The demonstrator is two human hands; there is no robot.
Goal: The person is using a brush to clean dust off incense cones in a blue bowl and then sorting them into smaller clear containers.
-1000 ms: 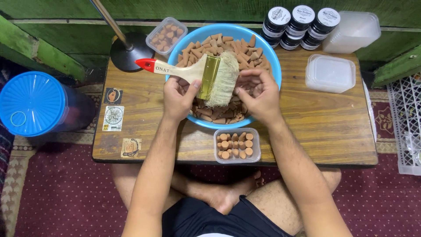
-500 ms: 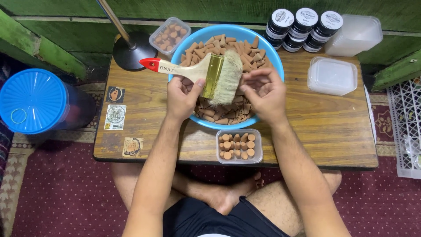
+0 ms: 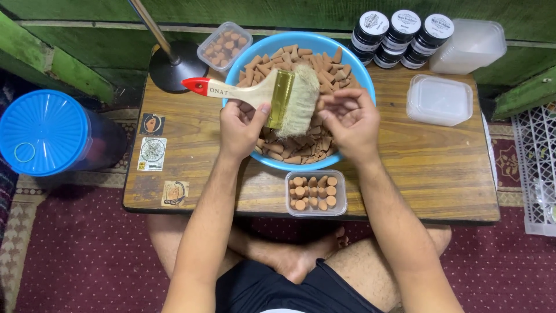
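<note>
My left hand (image 3: 240,124) grips a flat paint brush (image 3: 272,98) with a wooden handle, red tip and pale bristles, held over a blue bowl (image 3: 243,69) full of brown cone-shaped pieces (image 3: 301,64). My right hand (image 3: 347,119) is beside the bristles, its fingers curled around one small brown piece that is mostly hidden. A small clear tub (image 3: 316,193) with several cones standing in rows sits in front of the bowl near the table's front edge.
On the low wooden table (image 3: 428,168) are another clear tub of cones (image 3: 225,45), a black lamp base (image 3: 174,69), several black jars (image 3: 402,29), and stacked clear containers (image 3: 440,99). A blue-lidded bin (image 3: 43,130) stands to the left, and a white crate (image 3: 536,168) to the right.
Both hands stay over the bowl. The brush and right hand shifted only slightly against each other.
</note>
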